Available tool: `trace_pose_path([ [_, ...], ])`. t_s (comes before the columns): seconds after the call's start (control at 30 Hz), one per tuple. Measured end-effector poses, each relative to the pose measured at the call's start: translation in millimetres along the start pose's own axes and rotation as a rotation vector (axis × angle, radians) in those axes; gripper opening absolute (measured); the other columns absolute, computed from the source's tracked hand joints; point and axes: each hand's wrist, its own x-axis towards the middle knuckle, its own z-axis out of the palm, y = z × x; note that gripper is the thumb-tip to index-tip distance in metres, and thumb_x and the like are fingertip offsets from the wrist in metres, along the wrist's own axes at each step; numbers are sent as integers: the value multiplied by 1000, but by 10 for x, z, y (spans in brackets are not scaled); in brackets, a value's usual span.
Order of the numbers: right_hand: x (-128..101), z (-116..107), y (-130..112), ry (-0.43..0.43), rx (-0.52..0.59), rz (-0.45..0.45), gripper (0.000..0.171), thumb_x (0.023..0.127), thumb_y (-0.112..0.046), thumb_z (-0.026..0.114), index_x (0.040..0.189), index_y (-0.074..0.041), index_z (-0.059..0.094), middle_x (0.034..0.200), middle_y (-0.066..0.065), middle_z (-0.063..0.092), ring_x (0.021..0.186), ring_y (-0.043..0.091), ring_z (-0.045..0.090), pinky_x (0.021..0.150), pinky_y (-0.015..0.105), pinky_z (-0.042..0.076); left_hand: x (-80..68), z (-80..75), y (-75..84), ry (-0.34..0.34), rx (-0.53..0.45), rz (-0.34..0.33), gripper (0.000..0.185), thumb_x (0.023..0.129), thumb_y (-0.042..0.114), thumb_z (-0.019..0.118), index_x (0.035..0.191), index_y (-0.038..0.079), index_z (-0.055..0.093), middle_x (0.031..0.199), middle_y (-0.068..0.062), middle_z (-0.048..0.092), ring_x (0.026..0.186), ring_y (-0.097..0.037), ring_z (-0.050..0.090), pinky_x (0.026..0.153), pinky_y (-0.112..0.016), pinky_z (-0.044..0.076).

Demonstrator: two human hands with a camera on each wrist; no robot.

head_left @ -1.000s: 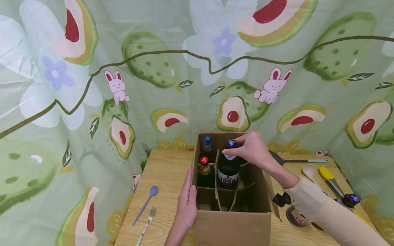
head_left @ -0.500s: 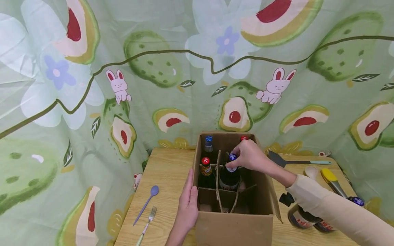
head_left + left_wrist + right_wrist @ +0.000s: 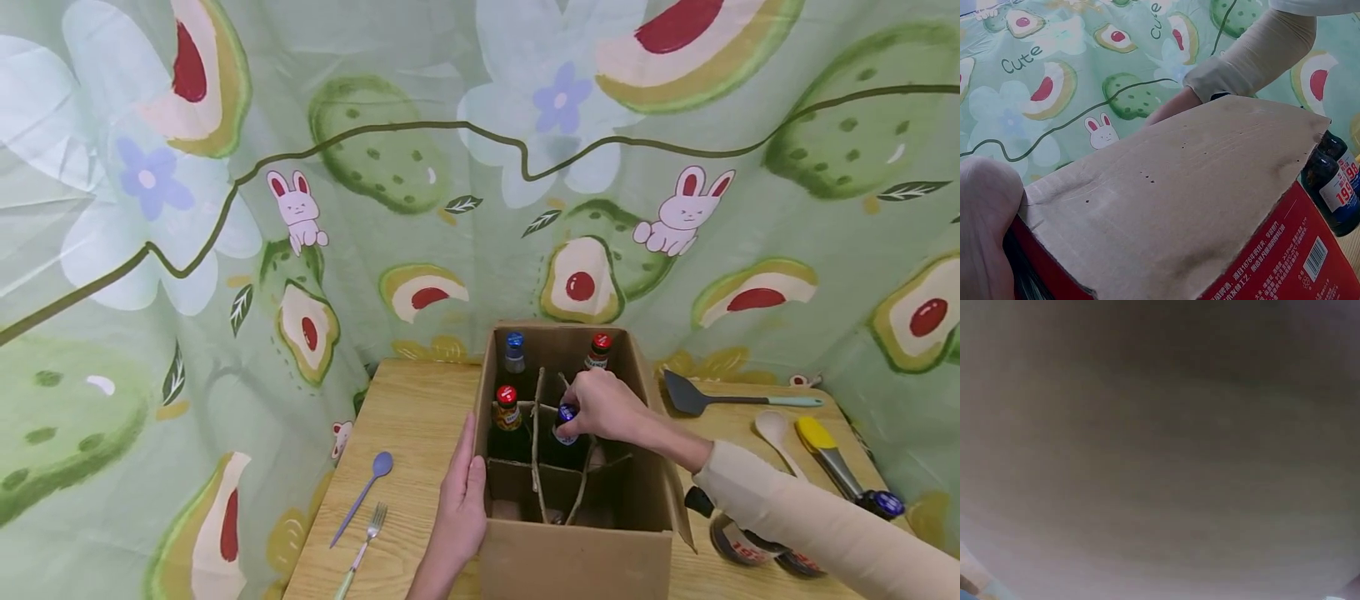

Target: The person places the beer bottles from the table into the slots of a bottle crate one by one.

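Note:
My right hand (image 3: 606, 407) pinches a dark beer bottle (image 3: 566, 448) by its neck, just under the blue cap. The bottle stands low in a middle compartment of the cardboard box (image 3: 573, 567), its body mostly hidden by the dividers. Flat along the box's left wall rests my left hand (image 3: 462, 500), fingers straight. Other bottles sit in the box: a blue-capped bottle (image 3: 514, 356) at back left, a red-capped bottle (image 3: 507, 414) in front of it, and another red-capped bottle (image 3: 599, 350) at back right. The right wrist view is blurred and dark.
Right of the box stand bottles (image 3: 738, 540), partly behind the sleeve. A spatula (image 3: 690, 398), a pale spoon (image 3: 772, 429) and yellow-tipped tongs (image 3: 825, 450) lie beyond. On the left lie a purple spoon (image 3: 381, 464) and a fork (image 3: 375, 523). An outer box flap (image 3: 1172, 187) spreads outward.
My right hand has lowered the beer bottle into its compartment, so its label has sunk out of sight. The left hand has stayed on the box's side.

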Motion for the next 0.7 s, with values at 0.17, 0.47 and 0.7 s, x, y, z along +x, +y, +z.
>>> trace_pose_path([
  [0.17, -13, 87, 67, -21, -30, -12, 43, 76, -28, 95, 54, -21, 59, 50, -18, 34, 50, 2, 29, 45, 22, 20, 2, 11, -11, 4, 0, 7, 53, 116, 12, 32, 166, 4, 20, 173, -13, 18, 159, -34, 14, 120, -12, 12],
  [0.47, -13, 142, 79, -24, -81, -30, 42, 77, -29, 94, 57, -21, 57, 55, -16, 34, 52, 3, 31, 45, 23, 22, 5, 30, -33, 23, 11, 35, 53, 115, 9, 33, 167, 6, 22, 173, -11, 20, 158, -34, 17, 120, -13, 13],
  [0.7, -30, 163, 64, -68, -19, 30, 31, 80, -23, 91, 66, -17, 64, 58, -10, 47, 53, 6, 41, 47, 22, 32, -3, 41, -30, 26, 2, 34, 53, 115, 8, 32, 166, 4, 22, 173, -11, 20, 158, -33, 16, 120, -13, 13],
])
